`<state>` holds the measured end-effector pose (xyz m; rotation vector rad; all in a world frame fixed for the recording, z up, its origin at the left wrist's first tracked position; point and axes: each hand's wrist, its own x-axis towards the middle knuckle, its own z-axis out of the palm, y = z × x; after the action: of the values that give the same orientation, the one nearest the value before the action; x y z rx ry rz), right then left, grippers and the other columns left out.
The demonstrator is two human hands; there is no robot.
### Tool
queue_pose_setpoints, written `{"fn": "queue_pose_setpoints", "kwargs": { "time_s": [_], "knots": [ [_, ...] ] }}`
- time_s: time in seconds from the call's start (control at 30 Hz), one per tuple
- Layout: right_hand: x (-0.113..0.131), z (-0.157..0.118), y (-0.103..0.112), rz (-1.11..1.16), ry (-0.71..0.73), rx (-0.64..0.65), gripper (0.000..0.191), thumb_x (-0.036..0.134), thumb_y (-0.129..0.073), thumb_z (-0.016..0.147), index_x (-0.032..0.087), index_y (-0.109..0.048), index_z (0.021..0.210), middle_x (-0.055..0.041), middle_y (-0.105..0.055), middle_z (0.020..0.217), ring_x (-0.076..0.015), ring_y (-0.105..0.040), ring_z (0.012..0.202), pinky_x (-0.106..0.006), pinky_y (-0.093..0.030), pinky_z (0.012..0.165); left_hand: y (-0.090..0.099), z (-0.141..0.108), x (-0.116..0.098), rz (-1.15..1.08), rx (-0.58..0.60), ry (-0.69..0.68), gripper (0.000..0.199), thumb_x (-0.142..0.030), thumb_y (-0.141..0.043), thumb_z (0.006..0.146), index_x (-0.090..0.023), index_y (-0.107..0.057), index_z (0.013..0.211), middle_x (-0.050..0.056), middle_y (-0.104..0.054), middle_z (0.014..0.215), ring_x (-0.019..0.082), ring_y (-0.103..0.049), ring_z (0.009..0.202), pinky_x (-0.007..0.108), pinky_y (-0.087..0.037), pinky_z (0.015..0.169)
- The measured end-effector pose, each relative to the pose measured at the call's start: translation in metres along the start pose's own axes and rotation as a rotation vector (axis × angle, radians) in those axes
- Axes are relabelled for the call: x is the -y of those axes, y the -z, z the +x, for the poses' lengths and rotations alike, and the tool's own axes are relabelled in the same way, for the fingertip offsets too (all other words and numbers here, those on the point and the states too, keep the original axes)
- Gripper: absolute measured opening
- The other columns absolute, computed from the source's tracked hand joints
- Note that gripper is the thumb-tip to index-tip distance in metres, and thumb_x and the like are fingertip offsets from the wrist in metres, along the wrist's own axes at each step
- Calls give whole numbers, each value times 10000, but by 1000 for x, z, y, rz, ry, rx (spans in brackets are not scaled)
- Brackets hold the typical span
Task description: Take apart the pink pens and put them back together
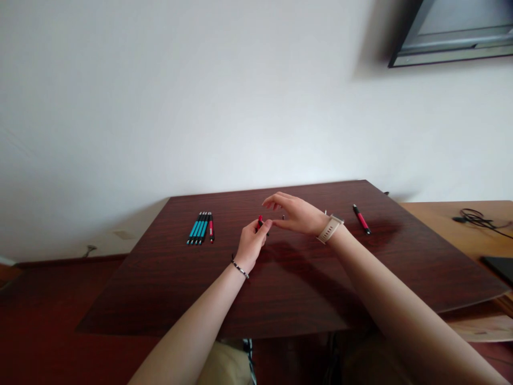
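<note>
My left hand (252,243) is closed around a small red and black pen or pen part (260,219), most of it hidden by the fingers. Just to its right, my right hand (294,213) has its fingers spread, with the thumb reaching toward the left thumb tip; whether they touch I cannot tell. Several blue and black pens (198,229) lie side by side on the dark wood table (280,299), left of my hands. Beside them is a red and black pen (211,229). Another red pen (362,219) rests alone on the right.
Partly hidden behind my right hand is a small light piece (325,212). A lighter wooden surface (425,219) adjoins on the right, with a coiled black cable (475,218) and a dark flat object (499,267). A screen (460,37) hangs on the wall.
</note>
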<state>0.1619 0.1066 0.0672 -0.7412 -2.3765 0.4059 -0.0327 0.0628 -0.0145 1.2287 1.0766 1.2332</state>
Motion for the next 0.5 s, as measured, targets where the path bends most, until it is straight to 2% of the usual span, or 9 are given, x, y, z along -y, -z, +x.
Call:
{"fn": "queue_pose_setpoints", "kwargs": {
  "time_s": [0.07, 0.17, 0.3, 0.5],
  "knots": [
    [6, -1, -5, 51, 37, 53, 508, 184, -734, 912, 221, -591, 1397, -102, -690, 1277, -241, -697, 1095, -393, -573, 987, -1, 0, -1, -87, 16, 12, 586, -717, -778, 834, -211, -488, 778, -98, -306, 580, 54, -237, 479, 242, -148, 483],
    [10, -3, -13, 60, 60, 106, 618, 176, -784, 873, 205, -553, 1446, -125, -675, 1329, -264, -680, 1182, -417, -556, 1040, -1, 1, -2, -118, 28, 32, 577, -692, -822, 803, -200, -522, 787, -97, -314, 579, 44, -236, 473, 236, -140, 480],
    [14, -4, -17, 37, 46, 111, 565, 246, -839, 857, 214, -598, 1367, -117, -691, 1290, -280, -684, 1167, -434, -559, 1027, -2, 2, -4, -71, 23, 66, 597, -688, -837, 785, -201, -495, 739, -84, -333, 580, 47, -278, 475, 235, -153, 474],
    [11, -2, -19, 6, 34, 71, 541, 238, -864, 830, 189, -607, 1304, -133, -689, 1260, -290, -681, 1131, -447, -565, 1010, 0, 1, -6, -84, 41, 88, 589, -672, -864, 752, -193, -521, 750, -89, -336, 584, 40, -279, 467, 231, -144, 464]
  ]
}}
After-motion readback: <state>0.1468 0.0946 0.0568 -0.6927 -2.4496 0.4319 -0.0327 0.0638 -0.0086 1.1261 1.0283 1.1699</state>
